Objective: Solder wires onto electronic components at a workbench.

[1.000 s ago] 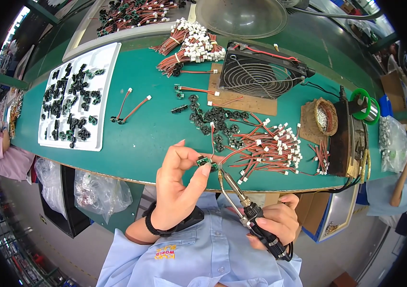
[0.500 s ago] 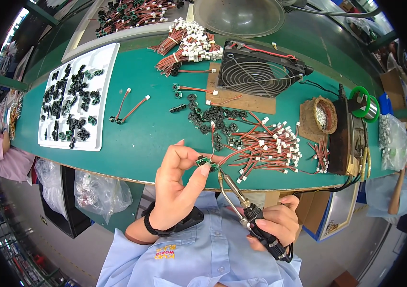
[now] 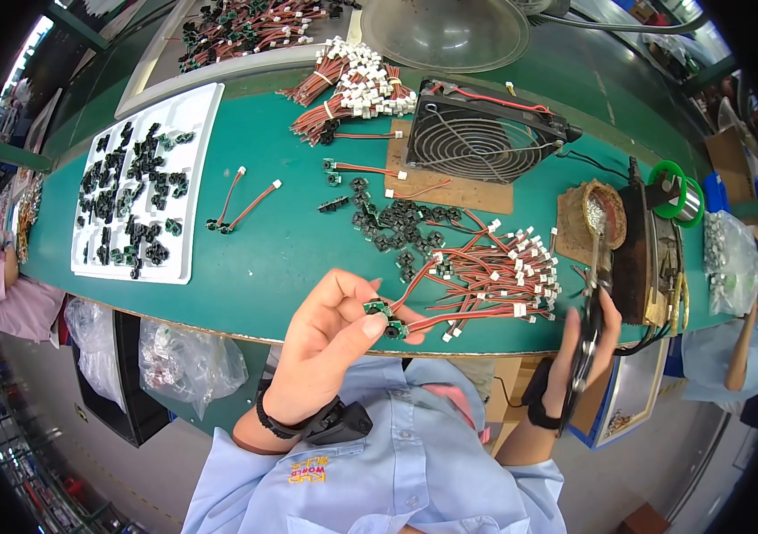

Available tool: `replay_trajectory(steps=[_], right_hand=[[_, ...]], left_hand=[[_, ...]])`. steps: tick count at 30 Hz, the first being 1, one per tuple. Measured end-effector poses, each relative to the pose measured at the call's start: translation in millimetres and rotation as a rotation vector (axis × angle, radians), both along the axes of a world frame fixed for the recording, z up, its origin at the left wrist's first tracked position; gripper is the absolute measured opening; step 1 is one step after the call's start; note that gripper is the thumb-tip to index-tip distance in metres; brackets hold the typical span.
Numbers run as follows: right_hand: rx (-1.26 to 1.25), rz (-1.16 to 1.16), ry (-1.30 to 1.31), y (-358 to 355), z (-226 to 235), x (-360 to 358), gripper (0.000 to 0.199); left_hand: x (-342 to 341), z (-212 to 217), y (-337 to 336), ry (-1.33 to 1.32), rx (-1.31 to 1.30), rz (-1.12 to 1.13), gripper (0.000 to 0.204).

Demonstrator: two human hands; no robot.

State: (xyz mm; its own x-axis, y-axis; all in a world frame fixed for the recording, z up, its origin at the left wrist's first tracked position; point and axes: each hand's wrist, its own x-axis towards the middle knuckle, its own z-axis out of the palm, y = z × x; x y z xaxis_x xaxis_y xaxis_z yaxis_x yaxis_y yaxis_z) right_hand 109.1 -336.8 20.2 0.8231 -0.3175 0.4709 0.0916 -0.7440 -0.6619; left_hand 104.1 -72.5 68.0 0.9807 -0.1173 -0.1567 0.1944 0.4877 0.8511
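Between the thumb and fingers of my left hand [image 3: 312,356] are small green circuit boards [image 3: 394,328] with black parts. Red and black wires with white plugs run from them to the right. My right hand [image 3: 608,334] grips a black soldering iron [image 3: 586,347], slightly blurred by motion. Its front end points away from me, over the round pot [image 3: 589,203] of silvery bits at the right; whether it touches them I cannot tell. A pile of loose wire leads [image 3: 503,276] lies between the hands. Beyond my left hand are several loose black components [image 3: 397,218].
A white tray [image 3: 203,178] of small boards lies at left, with two wired boards [image 3: 223,222] beside it. A black fan [image 3: 486,133] stands at the back, near bundled leads [image 3: 339,84]. At right are a green solder spool [image 3: 683,198] and a dark metal box [image 3: 635,258].
My right hand has carried the soldering iron from the boards rightward and away to the round pot. The boards in my left hand have turned, and their wires now extend to the right.
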Motion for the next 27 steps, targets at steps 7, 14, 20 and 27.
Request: replay_trajectory(steps=[7,14,20,27], right_hand=[[0.337,0.166,-0.064,7.2,-10.5,-12.2,0.026],[0.061,0.557,0.099,40.4,-16.7,-23.2,0.031],[-0.185,0.55,-0.125,76.9,-18.0,-18.4,0.031],[-0.125,0.485,-0.049,48.3,-13.0,-28.9,0.037]], left_hand=[[7.8,-11.7,19.5,-0.177,0.235,0.159,0.012],[11.7,-35.2,96.9,0.021,0.705,0.432,0.022],[2.3,-27.6,82.4,-0.077,0.862,0.669,0.034],[-9.0,-19.9,27.8,-0.324,0.973,0.103,0.029]])
